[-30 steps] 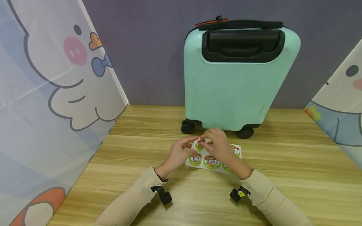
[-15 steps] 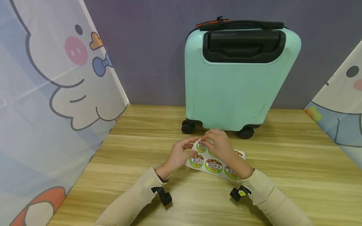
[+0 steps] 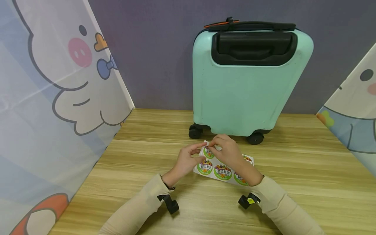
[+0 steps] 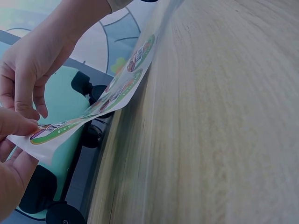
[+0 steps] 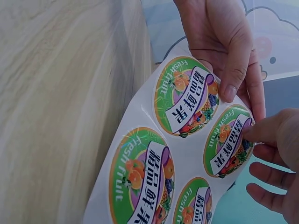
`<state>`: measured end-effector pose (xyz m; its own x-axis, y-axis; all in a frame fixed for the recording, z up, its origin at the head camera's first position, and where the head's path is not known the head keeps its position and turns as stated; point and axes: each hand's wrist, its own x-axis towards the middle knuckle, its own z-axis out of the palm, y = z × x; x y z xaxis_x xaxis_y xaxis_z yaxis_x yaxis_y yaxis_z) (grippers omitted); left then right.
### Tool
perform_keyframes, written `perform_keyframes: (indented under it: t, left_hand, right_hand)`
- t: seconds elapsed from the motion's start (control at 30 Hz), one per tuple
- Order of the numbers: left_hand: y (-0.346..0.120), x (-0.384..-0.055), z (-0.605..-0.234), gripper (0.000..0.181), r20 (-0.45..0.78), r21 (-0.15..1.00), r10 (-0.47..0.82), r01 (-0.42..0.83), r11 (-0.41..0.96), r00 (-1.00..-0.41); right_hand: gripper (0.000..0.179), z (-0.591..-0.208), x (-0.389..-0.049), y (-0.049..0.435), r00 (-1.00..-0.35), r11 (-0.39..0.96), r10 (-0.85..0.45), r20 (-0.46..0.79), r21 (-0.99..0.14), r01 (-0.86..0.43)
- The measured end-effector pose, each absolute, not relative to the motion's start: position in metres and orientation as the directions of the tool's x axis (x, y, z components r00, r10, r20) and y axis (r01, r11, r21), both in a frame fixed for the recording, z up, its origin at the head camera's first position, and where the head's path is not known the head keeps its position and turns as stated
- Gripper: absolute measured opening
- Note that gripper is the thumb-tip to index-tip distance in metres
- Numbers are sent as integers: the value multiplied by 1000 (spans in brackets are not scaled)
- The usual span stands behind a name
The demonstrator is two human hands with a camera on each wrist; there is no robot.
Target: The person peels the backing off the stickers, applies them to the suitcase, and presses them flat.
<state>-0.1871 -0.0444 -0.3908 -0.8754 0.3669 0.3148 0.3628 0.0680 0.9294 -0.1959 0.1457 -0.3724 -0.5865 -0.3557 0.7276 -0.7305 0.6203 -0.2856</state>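
Holding sticker sheet (image 3: pixel 222 172) close in front of suitcase (image 3: pixel 246 94). Left hand (image 3: pixel 185 160) grips one end, right hand (image 3: pixel 227 150) pinches the edge facing suitcase. Sheet bows; probably light, limp, slick-faced, easily creased. Best grip: white margin on suitcase side, clear of print.

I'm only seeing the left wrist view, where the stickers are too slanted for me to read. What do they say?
Observer: The right wrist view shows "Fresh fruit" on the stickers, along with Chinese characters.
Visitor: And what stands at the back?
Observer: A suitcase; the head view shows a black handle set into its upper part.
Visitor: One cartoon backdrop shows here. Any other?
Observer: Yes, the head view shows a second backdrop, on the left.
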Motion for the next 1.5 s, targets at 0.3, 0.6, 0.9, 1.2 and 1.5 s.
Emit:
perform_keyframes:
  t: [0.3,0.6,0.9,1.2,1.5]
  left_hand:
    - [-46,-188,-390,48,302,932,364,354,84,-881]
    - [-47,-189,-391,49,301,937,382,346,55,-874]
    - [-47,-188,-392,50,325,931,382,365,34,-865]
    - [-46,-188,-393,52,312,936,366,350,38,-877]
    - [-46,-187,-394,52,290,949,360,316,13,-887]
  right_hand:
    - [19,-372,-196,148,-584,562,-387,713,-320,-763]
    - [14,-370,-199,153,-583,489,-423,694,-367,-792]
    - [23,-370,-200,157,-532,488,-422,735,-310,-816]
    - [26,-365,-196,157,-509,474,-441,739,-289,-831]
    - [28,-365,-196,160,-452,408,-485,748,-263,-874]
